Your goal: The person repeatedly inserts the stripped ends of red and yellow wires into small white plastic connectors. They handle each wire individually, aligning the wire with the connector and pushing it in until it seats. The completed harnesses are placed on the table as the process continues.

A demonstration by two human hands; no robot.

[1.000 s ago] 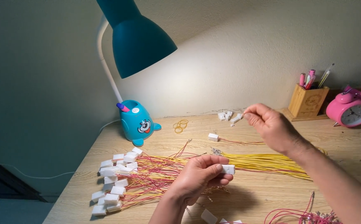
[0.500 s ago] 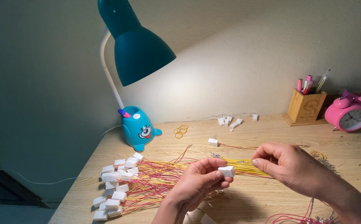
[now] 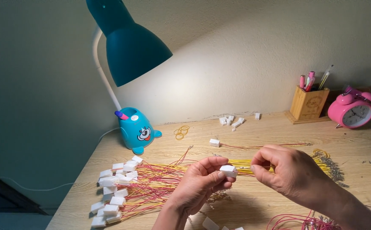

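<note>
My left hand (image 3: 202,182) pinches a small white plastic connector (image 3: 229,171) between thumb and fingers, low in the middle of the head view. My right hand (image 3: 285,172) is right beside it, fingertips pinched together close to the connector's right end, holding what looks like a thin wire; the wire itself is hard to make out. Behind both hands a bundle of yellow wires (image 3: 321,158) lies on the wooden desk (image 3: 275,132). To the left sits a pile of red and yellow wires with white connectors (image 3: 117,187).
A teal desk lamp (image 3: 130,47) on a cartoon-faced base (image 3: 137,131) stands at the back left. Loose white connectors (image 3: 232,121), rubber bands (image 3: 181,132), a wooden pen holder (image 3: 308,102) and a pink alarm clock (image 3: 350,111) line the back. Red wires (image 3: 296,222) lie at the near edge.
My right hand came back from the loose connectors at the back of the desk and closed in on the connector held by my left hand.
</note>
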